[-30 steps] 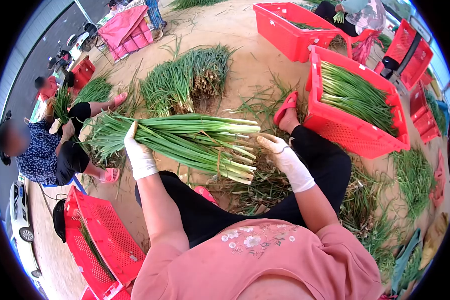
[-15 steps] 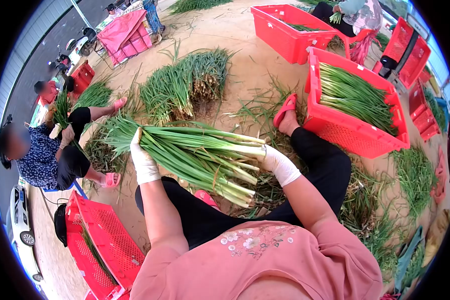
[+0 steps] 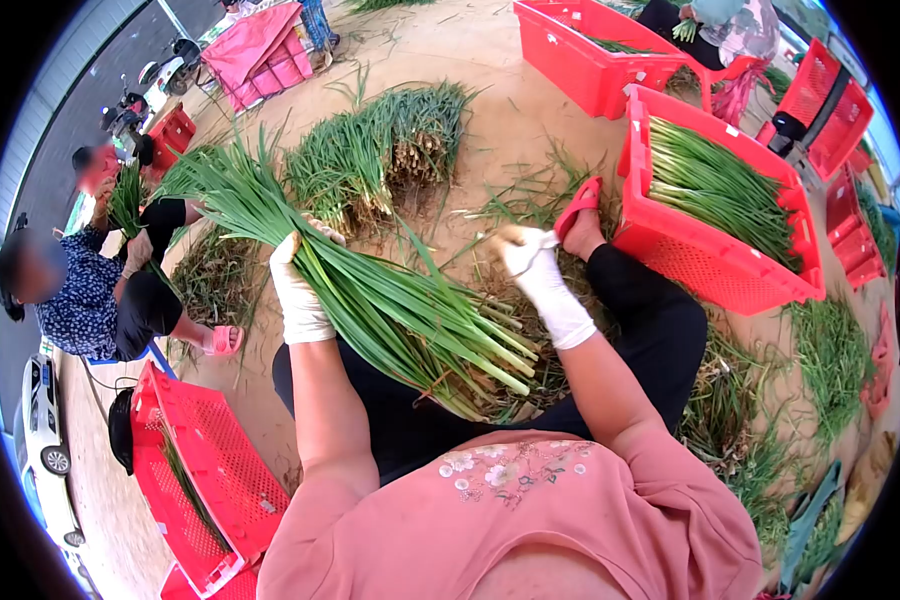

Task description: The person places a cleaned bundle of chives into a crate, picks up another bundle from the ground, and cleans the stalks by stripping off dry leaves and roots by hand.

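My left hand [image 3: 298, 290], in a white glove, is closed round the leafy part of a bunch of green onions [image 3: 390, 310]. The leaves fan out to the upper left, and the pale stem ends point to the lower right over my lap. My right hand [image 3: 530, 255], gloved too, is apart from the bunch, above and right of the stem ends. Its fingers look curled in and are somewhat blurred; whether anything is in them is hidden. Loose leaves and trimmings [image 3: 545, 370] lie between my legs.
A red crate [image 3: 710, 270] with laid green onions [image 3: 720, 190] stands at my right. Ahead, a heap of greens [image 3: 380, 150] lies on the ground. A seated person [image 3: 90, 300] handles greens at left, near another red crate [image 3: 205, 470]. More greens [image 3: 835, 350] lie far right.
My right hand has let go of the stem ends and moved up, away from the bunch. The bunch has tilted, its leaves higher and its stem ends slightly further right.
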Tool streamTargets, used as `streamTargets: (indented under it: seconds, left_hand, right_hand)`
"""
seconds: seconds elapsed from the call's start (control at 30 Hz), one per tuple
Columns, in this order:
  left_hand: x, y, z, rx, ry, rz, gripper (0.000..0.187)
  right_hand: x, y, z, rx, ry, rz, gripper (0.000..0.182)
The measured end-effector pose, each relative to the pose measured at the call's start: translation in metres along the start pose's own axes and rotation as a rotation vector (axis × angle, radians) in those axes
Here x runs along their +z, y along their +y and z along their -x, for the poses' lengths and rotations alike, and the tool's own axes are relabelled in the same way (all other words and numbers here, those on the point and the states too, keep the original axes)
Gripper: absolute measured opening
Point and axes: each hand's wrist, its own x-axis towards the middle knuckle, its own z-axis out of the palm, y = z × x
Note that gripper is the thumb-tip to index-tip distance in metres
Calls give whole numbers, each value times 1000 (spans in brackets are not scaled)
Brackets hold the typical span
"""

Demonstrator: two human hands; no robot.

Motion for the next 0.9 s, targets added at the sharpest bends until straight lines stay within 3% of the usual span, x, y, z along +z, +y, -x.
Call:
streamTargets:
  seconds: [0.07,0.1,0.13,0.2,0.23,0.3,0.37,0.43,0.5,0.67,0.9]
  left_hand:
    - [1,11,3,-7,-37,6,29]
    - [-1,15,3,31,-28,-43,27]
    - [2,19,6,57,18,-67,26]
    - [0,24,6,97,90,-106,24]
    - [-5,26,4,102,96,-103,24]
    - [-15,31,0,155,186,-233,25]
    - [-20,32,-5,150,221,-233,23]
    - [-13,28,-9,250,327,-181,20]
    - [-8,26,-8,259,293,-197,19]
    - [-7,22,-8,221,257,-155,17]
    - [1,6,-2,180,195,-137,17]
  right_hand:
    - [-30,42,-7,228,157,-646,15]
    - [-54,58,-2,320,173,-805,17]
    - [-73,69,8,458,111,-679,21]
    - [-87,82,37,438,34,681,35]
    - [-86,112,48,141,271,963,36]
    - [-91,54,61,-73,280,443,30]
    - [-77,0,67,194,-194,-179,25]
    - [-50,-35,72,239,-393,-323,22]
    - [-19,-36,65,45,-272,66,25]
    - [22,-17,39,444,-407,-641,25]
    - [42,-52,33,390,-294,-591,21]
